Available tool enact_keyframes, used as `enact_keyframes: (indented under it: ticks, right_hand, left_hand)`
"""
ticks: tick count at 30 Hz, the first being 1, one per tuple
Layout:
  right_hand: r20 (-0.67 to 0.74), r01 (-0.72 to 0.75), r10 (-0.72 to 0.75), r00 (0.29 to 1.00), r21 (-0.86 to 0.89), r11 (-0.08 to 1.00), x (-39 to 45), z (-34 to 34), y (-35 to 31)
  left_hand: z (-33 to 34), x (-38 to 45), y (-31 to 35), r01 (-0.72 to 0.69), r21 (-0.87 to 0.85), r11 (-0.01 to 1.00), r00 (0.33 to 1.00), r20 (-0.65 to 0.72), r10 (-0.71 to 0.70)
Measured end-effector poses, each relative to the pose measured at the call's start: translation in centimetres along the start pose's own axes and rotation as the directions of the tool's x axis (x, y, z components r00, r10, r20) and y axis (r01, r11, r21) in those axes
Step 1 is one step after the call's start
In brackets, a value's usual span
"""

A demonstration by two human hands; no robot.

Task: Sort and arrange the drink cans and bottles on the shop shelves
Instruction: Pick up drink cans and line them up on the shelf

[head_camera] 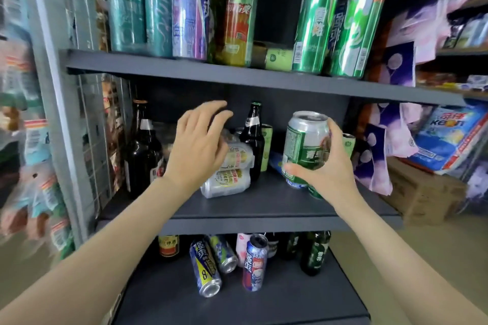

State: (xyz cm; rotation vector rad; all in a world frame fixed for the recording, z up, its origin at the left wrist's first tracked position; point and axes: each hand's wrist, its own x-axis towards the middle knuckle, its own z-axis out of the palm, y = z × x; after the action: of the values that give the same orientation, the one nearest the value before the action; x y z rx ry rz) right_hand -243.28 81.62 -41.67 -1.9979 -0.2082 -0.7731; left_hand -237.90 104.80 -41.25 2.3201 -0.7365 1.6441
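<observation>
My right hand (326, 166) grips a short green and silver can (303, 142), upright above the middle shelf (264, 208). My left hand (198, 145) hovers with loosely curled fingers over two pale cans (227, 179) lying stacked on their sides; whether it touches them I cannot tell. Dark bottles (142, 148) stand at the shelf's left and another dark bottle (253, 134) stands behind the pale cans. Tall cans (190, 8) line the top shelf, with two tall green cans (335, 29) at its right.
The bottom shelf (264, 306) holds several cans, some lying down like a blue and yellow can (206, 266), and green bottles (315, 250) at the back. A wire rack of packets (34, 140) is on the left. Packaged goods and a cardboard box (422, 192) sit right.
</observation>
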Motion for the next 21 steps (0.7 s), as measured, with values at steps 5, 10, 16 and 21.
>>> enact_keyframes:
  ticks: [5,10,16,21]
  right_hand:
    - [0.036,-0.239,0.242,0.970,-0.064,0.969,0.2,2.7,6.0]
    - [-0.005,-0.335,0.337,0.941,-0.136,0.932,1.4,5.6,10.5]
    - [-0.098,-0.254,0.235,0.967,-0.311,0.916,1.5,7.6,10.9]
    - [-0.191,-0.058,-0.026,0.981,-0.420,0.906,1.0,7.4,7.9]
  left_hand:
    - [2.9,-4.6,-0.6,-0.015,0.118,0.993,0.910,0.414,-0.035]
    - [3.6,-5.2,-2.2,0.036,0.077,0.996,0.782,0.619,-0.076]
    - [5.0,-5.4,-2.6,-0.020,0.119,0.993,0.849,0.527,-0.046]
    - [6.2,-5.0,-2.0,-0.043,0.172,0.984,0.838,0.543,-0.058]
